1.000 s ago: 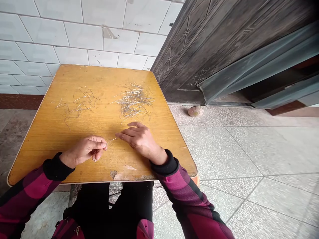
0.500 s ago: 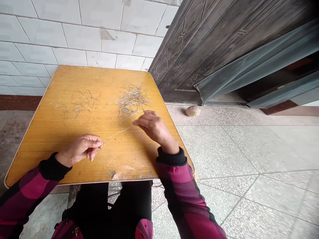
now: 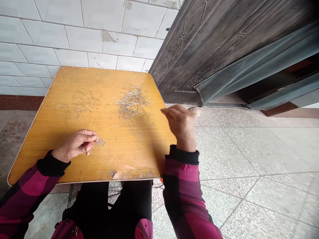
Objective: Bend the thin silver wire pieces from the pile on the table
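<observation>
My left hand [image 3: 76,144] rests on the yellow wooden table [image 3: 62,156], its fingertips pinched together on the end of a very thin strand that I can barely make out. My right hand [image 3: 180,124] is raised by the table's right edge, fingers pinched on the other end of the strand. A faint thin strand [image 3: 112,126] runs between them over the tabletop. A dense pile of thin silvery strands [image 3: 133,101] lies ahead of my right hand. A sparser scatter of strands [image 3: 79,101] lies at the left.
A white tiled wall [image 3: 82,33] stands behind the table. A dark carved door [image 3: 224,43] leans at the right. A small round object [image 3: 195,110] lies on the speckled floor, partly behind my right hand. The table's front edge [image 3: 129,174] is chipped.
My right hand has drawn away to the right and up, from beside the left hand to beyond the table's edge, stretching the strand. My left hand stayed pinched in place.
</observation>
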Demonstrator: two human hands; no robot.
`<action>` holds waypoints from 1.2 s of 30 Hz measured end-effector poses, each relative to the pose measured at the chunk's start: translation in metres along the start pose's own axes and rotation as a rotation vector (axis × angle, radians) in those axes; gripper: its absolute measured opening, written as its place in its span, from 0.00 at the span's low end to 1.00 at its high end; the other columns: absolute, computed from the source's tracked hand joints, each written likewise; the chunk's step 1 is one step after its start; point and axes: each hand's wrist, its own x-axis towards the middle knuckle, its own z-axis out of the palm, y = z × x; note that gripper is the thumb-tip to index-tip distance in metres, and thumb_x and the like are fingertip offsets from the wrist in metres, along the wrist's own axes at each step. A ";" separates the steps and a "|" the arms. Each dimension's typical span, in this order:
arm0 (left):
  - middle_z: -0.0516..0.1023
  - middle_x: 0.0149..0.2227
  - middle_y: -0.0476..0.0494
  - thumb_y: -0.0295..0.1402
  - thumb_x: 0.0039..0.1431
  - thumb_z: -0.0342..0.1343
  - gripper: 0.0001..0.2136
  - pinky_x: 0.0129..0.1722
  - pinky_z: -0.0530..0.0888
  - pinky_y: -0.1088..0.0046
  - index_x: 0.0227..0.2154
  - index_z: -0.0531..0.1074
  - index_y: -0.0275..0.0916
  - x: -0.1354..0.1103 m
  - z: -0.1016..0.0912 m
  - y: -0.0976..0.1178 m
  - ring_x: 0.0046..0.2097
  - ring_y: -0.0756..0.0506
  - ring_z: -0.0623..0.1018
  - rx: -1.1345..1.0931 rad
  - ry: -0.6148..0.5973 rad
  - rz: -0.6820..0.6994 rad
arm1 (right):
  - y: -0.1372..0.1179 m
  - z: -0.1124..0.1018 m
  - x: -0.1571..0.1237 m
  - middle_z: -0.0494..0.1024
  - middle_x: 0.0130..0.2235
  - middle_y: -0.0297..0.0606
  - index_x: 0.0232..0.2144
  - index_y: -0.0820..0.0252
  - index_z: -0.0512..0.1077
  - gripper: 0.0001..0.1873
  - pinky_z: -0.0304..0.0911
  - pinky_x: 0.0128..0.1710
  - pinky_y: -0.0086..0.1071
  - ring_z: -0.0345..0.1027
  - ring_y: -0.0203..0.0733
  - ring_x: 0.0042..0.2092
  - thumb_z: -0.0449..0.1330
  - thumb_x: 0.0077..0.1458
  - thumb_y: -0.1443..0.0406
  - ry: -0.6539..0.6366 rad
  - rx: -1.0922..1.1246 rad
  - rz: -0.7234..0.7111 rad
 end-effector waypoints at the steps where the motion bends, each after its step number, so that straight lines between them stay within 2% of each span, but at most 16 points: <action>1: 0.64 0.11 0.54 0.38 0.49 0.63 0.12 0.16 0.64 0.80 0.24 0.71 0.34 0.000 0.000 0.000 0.14 0.56 0.59 -0.004 -0.003 0.006 | 0.000 -0.002 0.000 0.74 0.31 0.39 0.32 0.57 0.77 0.13 0.65 0.34 0.37 0.68 0.42 0.34 0.53 0.63 0.62 0.093 -0.047 0.054; 3: 0.65 0.12 0.54 0.38 0.51 0.63 0.12 0.17 0.65 0.80 0.25 0.71 0.34 0.001 0.000 -0.001 0.14 0.56 0.61 -0.006 -0.017 0.004 | -0.015 -0.003 -0.001 0.75 0.33 0.40 0.35 0.57 0.77 0.13 0.65 0.37 0.40 0.69 0.43 0.37 0.53 0.63 0.61 0.245 -0.090 0.108; 5: 0.66 0.13 0.53 0.39 0.51 0.62 0.13 0.18 0.65 0.79 0.25 0.71 0.33 0.002 0.001 -0.003 0.15 0.55 0.63 -0.001 -0.041 -0.011 | -0.044 0.002 -0.004 0.75 0.38 0.42 0.41 0.56 0.75 0.12 0.65 0.42 0.43 0.69 0.45 0.41 0.52 0.63 0.63 0.273 -0.017 0.031; 7: 0.67 0.13 0.52 0.40 0.51 0.62 0.13 0.18 0.65 0.79 0.26 0.71 0.34 0.003 0.002 -0.005 0.15 0.55 0.64 0.004 -0.073 -0.021 | -0.079 0.011 -0.009 0.75 0.43 0.43 0.47 0.55 0.72 0.12 0.64 0.47 0.44 0.68 0.47 0.48 0.54 0.62 0.65 0.117 0.145 -0.189; 9: 0.68 0.13 0.52 0.41 0.51 0.62 0.13 0.18 0.64 0.79 0.26 0.71 0.34 0.004 0.002 -0.005 0.15 0.54 0.65 0.004 -0.110 -0.020 | -0.106 0.022 -0.015 0.75 0.46 0.42 0.50 0.54 0.70 0.15 0.61 0.52 0.45 0.66 0.47 0.52 0.56 0.61 0.67 -0.112 0.228 -0.428; 11: 0.69 0.13 0.51 0.41 0.51 0.62 0.13 0.18 0.62 0.79 0.26 0.71 0.34 0.004 0.002 -0.005 0.15 0.54 0.66 0.002 -0.141 -0.020 | -0.118 0.032 -0.020 0.76 0.46 0.41 0.51 0.54 0.70 0.16 0.60 0.51 0.44 0.66 0.45 0.51 0.55 0.61 0.69 -0.190 0.242 -0.467; 15: 0.71 0.14 0.49 0.40 0.50 0.63 0.13 0.18 0.61 0.79 0.26 0.71 0.34 0.002 0.003 -0.005 0.17 0.53 0.68 0.001 -0.201 -0.054 | -0.112 0.041 -0.023 0.76 0.39 0.40 0.46 0.54 0.73 0.12 0.60 0.46 0.41 0.66 0.43 0.45 0.55 0.62 0.68 -0.232 0.250 -0.382; 19: 0.72 0.14 0.49 0.41 0.50 0.63 0.13 0.18 0.62 0.78 0.26 0.72 0.35 0.002 0.002 -0.006 0.17 0.52 0.67 -0.002 -0.271 -0.068 | -0.106 0.041 -0.021 0.76 0.39 0.38 0.44 0.54 0.74 0.11 0.56 0.52 0.45 0.67 0.42 0.44 0.54 0.63 0.68 -0.265 0.269 -0.406; 21: 0.75 0.18 0.46 0.39 0.51 0.64 0.12 0.21 0.65 0.78 0.27 0.73 0.34 0.003 0.002 -0.007 0.19 0.52 0.71 -0.005 -0.254 -0.060 | -0.107 0.041 -0.021 0.76 0.34 0.37 0.44 0.54 0.74 0.13 0.57 0.51 0.43 0.66 0.40 0.40 0.51 0.63 0.70 -0.273 0.236 -0.426; 24: 0.79 0.25 0.41 0.37 0.51 0.64 0.11 0.27 0.70 0.76 0.31 0.75 0.32 0.006 0.003 -0.008 0.25 0.50 0.76 -0.051 -0.214 -0.053 | -0.109 0.041 -0.023 0.74 0.31 0.38 0.45 0.57 0.74 0.14 0.58 0.42 0.38 0.64 0.41 0.37 0.51 0.63 0.71 -0.272 0.149 -0.452; 28: 0.81 0.30 0.37 0.40 0.53 0.63 0.14 0.33 0.72 0.72 0.35 0.76 0.32 0.007 -0.001 -0.004 0.29 0.47 0.78 0.033 -0.259 -0.068 | -0.109 0.040 -0.023 0.74 0.29 0.38 0.44 0.60 0.74 0.14 0.55 0.35 0.35 0.61 0.41 0.33 0.50 0.64 0.71 -0.292 0.082 -0.509; 30: 0.82 0.34 0.34 0.41 0.54 0.62 0.16 0.37 0.73 0.68 0.37 0.77 0.31 0.007 -0.006 -0.001 0.33 0.45 0.80 0.133 -0.279 -0.052 | -0.108 0.040 -0.022 0.73 0.28 0.38 0.42 0.61 0.74 0.14 0.54 0.33 0.35 0.61 0.40 0.32 0.49 0.64 0.71 -0.315 0.086 -0.520; 33: 0.82 0.37 0.32 0.44 0.54 0.62 0.19 0.41 0.73 0.66 0.39 0.77 0.30 0.007 -0.013 0.002 0.38 0.43 0.80 0.161 -0.236 0.040 | -0.106 0.039 -0.021 0.72 0.28 0.39 0.41 0.63 0.74 0.14 0.53 0.32 0.34 0.60 0.40 0.31 0.48 0.64 0.71 -0.339 0.104 -0.509; 36: 0.82 0.35 0.32 0.43 0.56 0.60 0.18 0.38 0.73 0.67 0.38 0.77 0.30 0.011 -0.013 0.001 0.35 0.44 0.80 0.126 -0.200 0.053 | -0.107 0.040 -0.021 0.72 0.29 0.39 0.41 0.64 0.74 0.14 0.53 0.32 0.33 0.60 0.39 0.30 0.48 0.64 0.71 -0.412 0.118 -0.504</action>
